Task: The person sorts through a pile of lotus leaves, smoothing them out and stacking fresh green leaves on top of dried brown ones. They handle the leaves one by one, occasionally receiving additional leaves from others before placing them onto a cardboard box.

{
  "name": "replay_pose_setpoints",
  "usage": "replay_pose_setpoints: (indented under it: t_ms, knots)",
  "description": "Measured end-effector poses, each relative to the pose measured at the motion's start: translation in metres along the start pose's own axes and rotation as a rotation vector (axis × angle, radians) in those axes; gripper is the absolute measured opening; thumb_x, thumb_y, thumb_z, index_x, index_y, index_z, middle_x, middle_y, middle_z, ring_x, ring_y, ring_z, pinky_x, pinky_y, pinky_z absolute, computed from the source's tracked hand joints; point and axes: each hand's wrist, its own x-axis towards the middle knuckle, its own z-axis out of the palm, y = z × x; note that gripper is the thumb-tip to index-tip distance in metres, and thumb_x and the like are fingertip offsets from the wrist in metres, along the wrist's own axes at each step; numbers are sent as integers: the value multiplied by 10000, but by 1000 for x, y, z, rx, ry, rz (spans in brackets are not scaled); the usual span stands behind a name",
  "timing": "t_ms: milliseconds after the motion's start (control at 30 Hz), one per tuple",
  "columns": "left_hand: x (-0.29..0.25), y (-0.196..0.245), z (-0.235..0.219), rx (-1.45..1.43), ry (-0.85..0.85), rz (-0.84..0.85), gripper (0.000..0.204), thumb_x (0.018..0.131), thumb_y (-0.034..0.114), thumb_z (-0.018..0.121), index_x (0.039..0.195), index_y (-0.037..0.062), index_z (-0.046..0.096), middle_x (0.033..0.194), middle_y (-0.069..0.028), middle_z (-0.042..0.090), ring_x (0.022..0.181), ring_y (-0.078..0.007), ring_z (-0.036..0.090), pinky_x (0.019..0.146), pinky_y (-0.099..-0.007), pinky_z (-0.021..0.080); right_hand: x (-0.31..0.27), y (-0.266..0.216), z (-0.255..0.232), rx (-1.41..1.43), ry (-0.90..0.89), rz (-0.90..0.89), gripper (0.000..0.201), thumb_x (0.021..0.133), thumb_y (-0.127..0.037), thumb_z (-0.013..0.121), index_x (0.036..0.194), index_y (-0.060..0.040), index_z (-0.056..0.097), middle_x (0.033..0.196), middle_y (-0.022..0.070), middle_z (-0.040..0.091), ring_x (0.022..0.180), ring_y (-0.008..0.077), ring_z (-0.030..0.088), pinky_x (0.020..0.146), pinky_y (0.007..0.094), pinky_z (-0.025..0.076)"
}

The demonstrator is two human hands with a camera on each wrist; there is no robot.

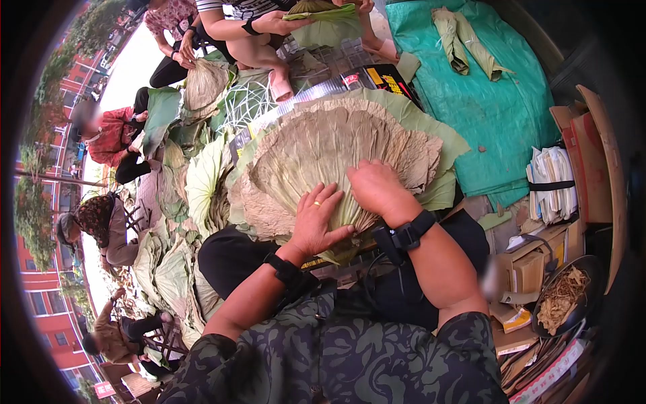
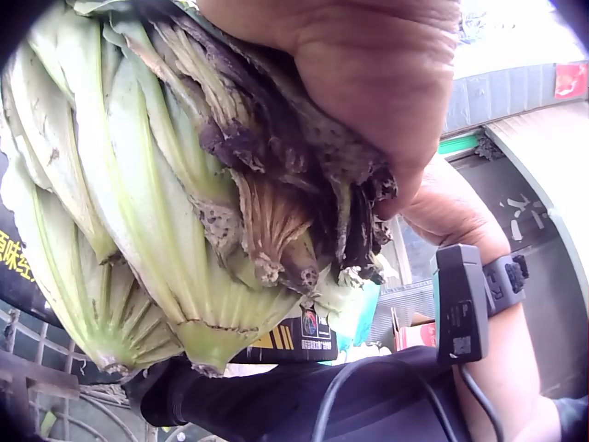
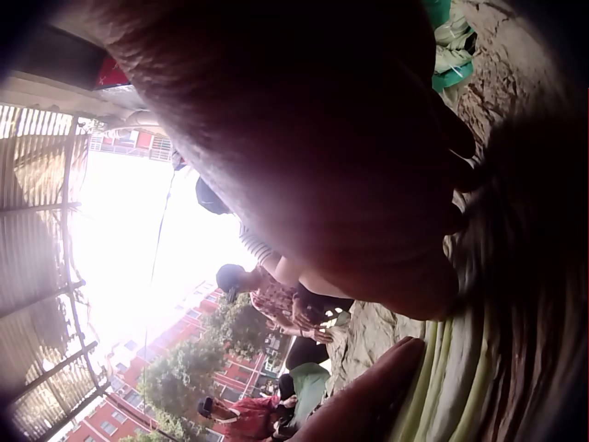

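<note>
A fan-shaped stack of folded, dried lotus leaves [image 1: 330, 138] lies across the person's lap, brown on top with greener leaves showing at its edges. The left hand [image 1: 316, 217], a ring on one finger, rests on the pleated lower part with its fingers spread. Beside it, the right hand [image 1: 379, 190] bends its fingers onto the pleats of the top leaf; the tips are hidden in the head view. Close by in the right wrist view, the thumb [image 3: 373, 391] lies along pale ribs. The left wrist view shows the stack's gathered green leaf bases [image 2: 207, 341] from below.
A green tarp [image 1: 498, 128] with folded leaves [image 1: 464, 40] on it spreads at the right. Bundled papers [image 1: 552, 182], cardboard boxes and a dark pan [image 1: 592, 283] stand nearby. More lotus leaves [image 1: 171, 273] are piled at the left, where several people sit working.
</note>
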Motion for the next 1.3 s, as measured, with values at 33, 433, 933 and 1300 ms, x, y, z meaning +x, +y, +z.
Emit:
replay_pose_setpoints:
  t_ms: [33,433,933,1300]
  knots:
    - [0,0,0,2,0,0,734,696,529,598,1248,69,448,1322,-150,394,1262,-365,293,1038,-491,179,0,0,1,0,-1,0,198,772,-143,528,915,-56,633,971,144,603,933,318,571,791,409,447]
    - [0,-2,1,0,-11,-4,754,696,545,597,1263,76,432,1334,-155,380,1267,-374,286,1031,-510,191,1,1,9,-24,45,-49,204,783,-167,503,929,-45,575,917,167,584,873,347,568,753,445,454]
    - [0,-2,0,-16,-17,-6,754,700,552,590,1267,81,431,1343,-151,373,1270,-373,283,1035,-508,183,0,-6,3,-36,-2,-29,191,774,-136,520,908,-41,618,950,154,601,921,320,569,781,397,454]
    - [0,-1,0,-6,-20,-11,759,696,542,598,1277,87,422,1343,-153,373,1273,-371,279,1038,-504,177,0,-5,6,-33,-22,-35,215,786,-148,496,951,-39,580,945,168,585,910,343,561,776,440,449]
